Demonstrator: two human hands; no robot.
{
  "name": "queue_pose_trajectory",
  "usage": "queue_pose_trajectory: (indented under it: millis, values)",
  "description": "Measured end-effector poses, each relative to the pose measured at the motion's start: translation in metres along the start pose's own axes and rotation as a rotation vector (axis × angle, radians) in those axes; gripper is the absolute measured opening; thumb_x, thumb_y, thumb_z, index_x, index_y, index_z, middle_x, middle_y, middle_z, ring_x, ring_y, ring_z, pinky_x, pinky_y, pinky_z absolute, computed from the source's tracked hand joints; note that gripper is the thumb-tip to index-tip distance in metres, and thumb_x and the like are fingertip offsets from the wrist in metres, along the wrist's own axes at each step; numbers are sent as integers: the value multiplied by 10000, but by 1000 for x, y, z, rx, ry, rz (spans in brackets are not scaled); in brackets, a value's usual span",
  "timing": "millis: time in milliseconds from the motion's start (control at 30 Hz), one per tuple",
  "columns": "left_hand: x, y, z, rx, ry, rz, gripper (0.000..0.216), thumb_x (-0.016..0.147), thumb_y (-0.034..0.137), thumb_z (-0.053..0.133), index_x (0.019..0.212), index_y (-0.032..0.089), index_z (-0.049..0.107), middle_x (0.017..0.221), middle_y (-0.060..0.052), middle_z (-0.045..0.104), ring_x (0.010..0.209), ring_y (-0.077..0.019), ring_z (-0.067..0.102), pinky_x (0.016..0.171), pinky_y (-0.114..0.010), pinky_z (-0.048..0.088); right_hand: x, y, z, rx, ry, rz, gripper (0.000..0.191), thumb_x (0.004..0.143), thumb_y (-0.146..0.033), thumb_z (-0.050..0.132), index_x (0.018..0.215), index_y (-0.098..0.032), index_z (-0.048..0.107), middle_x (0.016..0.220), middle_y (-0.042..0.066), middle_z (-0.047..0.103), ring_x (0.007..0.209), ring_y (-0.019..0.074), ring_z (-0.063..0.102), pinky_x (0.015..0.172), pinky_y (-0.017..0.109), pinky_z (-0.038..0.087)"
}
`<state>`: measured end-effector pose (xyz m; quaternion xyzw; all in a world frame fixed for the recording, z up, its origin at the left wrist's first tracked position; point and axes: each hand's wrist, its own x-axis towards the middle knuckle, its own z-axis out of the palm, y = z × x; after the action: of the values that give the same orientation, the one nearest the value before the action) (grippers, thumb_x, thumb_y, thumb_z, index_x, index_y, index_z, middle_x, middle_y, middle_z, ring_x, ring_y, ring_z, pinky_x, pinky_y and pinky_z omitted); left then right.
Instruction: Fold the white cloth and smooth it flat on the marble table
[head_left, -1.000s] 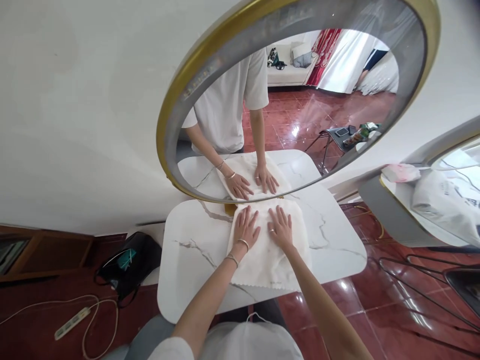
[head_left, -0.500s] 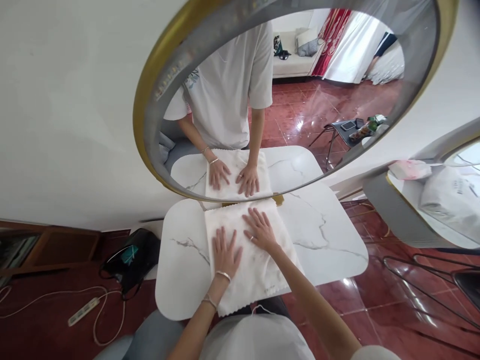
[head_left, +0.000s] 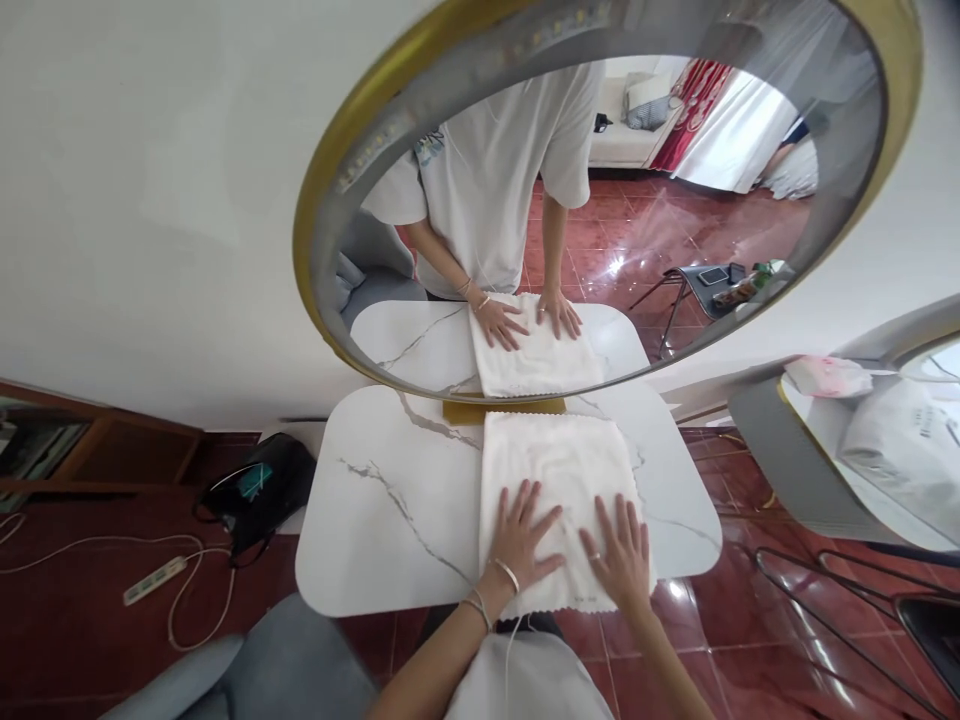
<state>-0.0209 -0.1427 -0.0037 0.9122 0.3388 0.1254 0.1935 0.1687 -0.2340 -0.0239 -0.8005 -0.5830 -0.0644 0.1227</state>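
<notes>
A white cloth (head_left: 559, 470) with a scalloped edge lies flat on a white marble-look table (head_left: 390, 510). My left hand (head_left: 521, 535) rests palm down on the cloth's near part, fingers spread, bracelets at the wrist. Beside it, my right hand (head_left: 621, 553) lies flat on the cloth too, fingers apart, a ring on one finger. Both hands sit close to the cloth's near edge and hold nothing. A round gold-framed mirror (head_left: 330, 190) behind the table reflects my arms, the cloth and the room.
A black bag (head_left: 259, 495) sits on the red tiled floor at the left, with a white power strip (head_left: 154, 580) and its cable. A grey chair (head_left: 285, 665) stands near the table's front. At the right are black metal frames (head_left: 847, 590) and another mirror (head_left: 885, 440).
Both hands slid from the cloth's far part toward its near edge, staying flat. The cloth now lies squarer on the table. The camera view shifted a little.
</notes>
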Motion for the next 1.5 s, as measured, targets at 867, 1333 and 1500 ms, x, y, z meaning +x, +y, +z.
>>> queue_pose_trajectory:
  millis: [867, 1333, 1500]
  values:
    - [-104, -80, -40, 252, 109, -199, 791, 792, 668, 543, 1475, 378, 267, 1595, -113, 112, 1435, -392, 151, 1108, -644, 43, -4, -129, 18, 78, -24, -314, 698, 951, -464, 400, 1534, -278, 63, 1593, 98, 96, 1445, 322, 176, 1120, 528, 222]
    - [40, 33, 31, 86, -6, 61, 806, 785, 685, 535, 1477, 366, 270, 1603, -76, 93, 1452, -380, 95, 1119, -672, 86, -1, 67, 6, -50, 27, -45, 614, 968, -504, 292, 1527, -304, 132, 1589, 52, 157, 1448, 282, 185, 1119, 500, 248]
    - [84, 57, 52, 58, 7, 91, 776, 779, 695, 534, 1453, 373, 323, 1597, -73, 126, 1449, -376, 122, 1116, -681, 110, 18, 112, 5, -53, 41, 18, 593, 970, -507, 282, 1512, -278, 215, 1578, 70, 197, 1443, 280, 195, 1120, 506, 248]
